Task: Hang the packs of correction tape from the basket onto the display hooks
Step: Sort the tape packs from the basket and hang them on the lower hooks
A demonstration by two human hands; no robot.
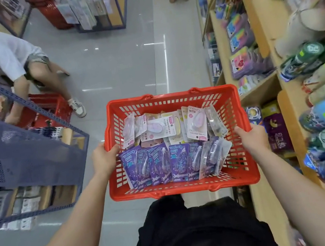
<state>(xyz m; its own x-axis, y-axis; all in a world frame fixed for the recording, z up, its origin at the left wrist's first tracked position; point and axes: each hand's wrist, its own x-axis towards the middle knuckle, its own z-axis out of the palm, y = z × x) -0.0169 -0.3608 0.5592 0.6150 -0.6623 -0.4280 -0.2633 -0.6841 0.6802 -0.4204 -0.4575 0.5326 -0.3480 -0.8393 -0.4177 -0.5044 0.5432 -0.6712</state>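
Note:
A red plastic basket (171, 98) hangs in front of me at waist height, carried over the aisle floor. My left hand (104, 158) grips its left rim and my right hand (252, 136) grips its right rim. Inside lie several packs of correction tape: purple packs (179, 162) in a row near me and white and pink packs (162, 127) at the far side. No display hooks show clearly in view.
Wooden shelves (257, 29) full of stationery and pencil cases line the right side. A blue metal rack (23, 149) stands at the left. A crouching person (11, 59) with another red basket (48, 108) is ahead on the left. Grey floor runs down the middle.

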